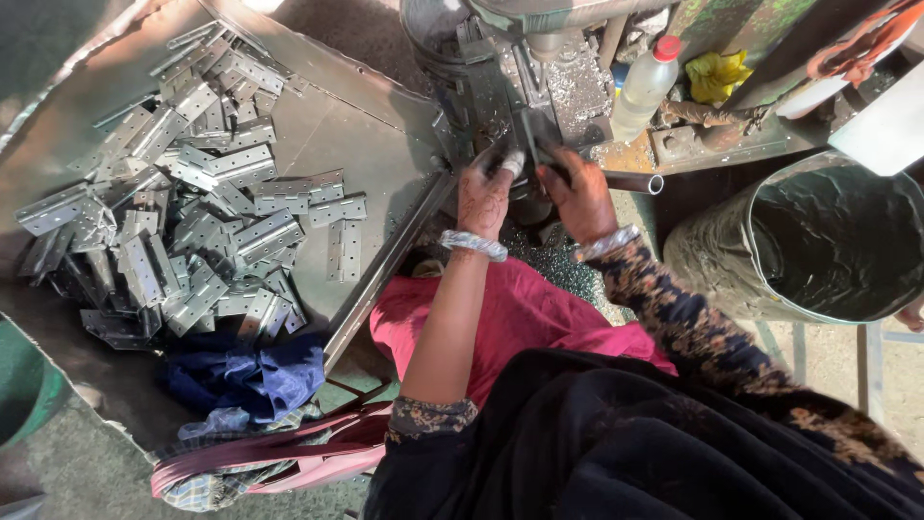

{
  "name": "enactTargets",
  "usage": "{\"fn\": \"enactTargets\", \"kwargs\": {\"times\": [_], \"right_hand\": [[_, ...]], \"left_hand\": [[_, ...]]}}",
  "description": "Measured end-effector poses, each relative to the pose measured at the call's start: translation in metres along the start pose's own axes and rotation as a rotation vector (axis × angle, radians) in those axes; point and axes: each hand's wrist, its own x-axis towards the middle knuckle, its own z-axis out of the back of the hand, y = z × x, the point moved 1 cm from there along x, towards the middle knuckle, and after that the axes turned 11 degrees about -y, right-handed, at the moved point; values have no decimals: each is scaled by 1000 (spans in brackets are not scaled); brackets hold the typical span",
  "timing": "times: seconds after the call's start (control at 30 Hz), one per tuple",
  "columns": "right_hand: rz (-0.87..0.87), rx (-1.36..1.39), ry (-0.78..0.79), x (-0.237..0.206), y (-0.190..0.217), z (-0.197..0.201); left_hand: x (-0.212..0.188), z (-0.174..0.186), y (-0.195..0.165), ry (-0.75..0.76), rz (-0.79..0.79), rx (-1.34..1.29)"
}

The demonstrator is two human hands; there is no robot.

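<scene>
Left of the grey machine (539,77), a sheet-metal tray (375,144) catches sunlight; right of it, a dented metal drum (818,241) (dark inside).

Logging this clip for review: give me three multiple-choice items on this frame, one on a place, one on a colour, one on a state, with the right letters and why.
1. Where is the pile of metal hinges?
A. On the metal sheet to the person's left
B. Inside the bucket
C. On the person's lap

2. What colour is the plastic bottle cap?
A. Blue
B. Red
C. Green

3. What are the two hands doing?
A. Resting on the lap
B. Both at the machine, fingers on a small metal piece
C. Lifting the bucket

Answers: 1 A, the hinges lie spread on the sheet; 2 B, the cap shows red; 3 B, left hand and right hand meet under the machine.
</scene>
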Motion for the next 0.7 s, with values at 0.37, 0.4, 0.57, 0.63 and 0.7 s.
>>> {"fn": "enactTargets", "kwargs": {"times": [0.37, 0.4, 0.57, 0.63, 0.7], "right_hand": [[-633, 574, 218, -51, 5, -24], [-611, 506, 227, -50, 5, -23], [-321, 105, 199, -52, 5, -22], [-247, 102, 167, -55, 2, -26], [-226, 116, 151, -59, -1, -31]], "left_hand": [[-37, 19, 24, -5, 77, -177], [-36, 18, 19, 27, 148, -367], [-48, 19, -24, -66, 139, 379], [-55, 17, -42, -77, 162, 493], [-59, 16, -54, -74, 122, 485]]}}
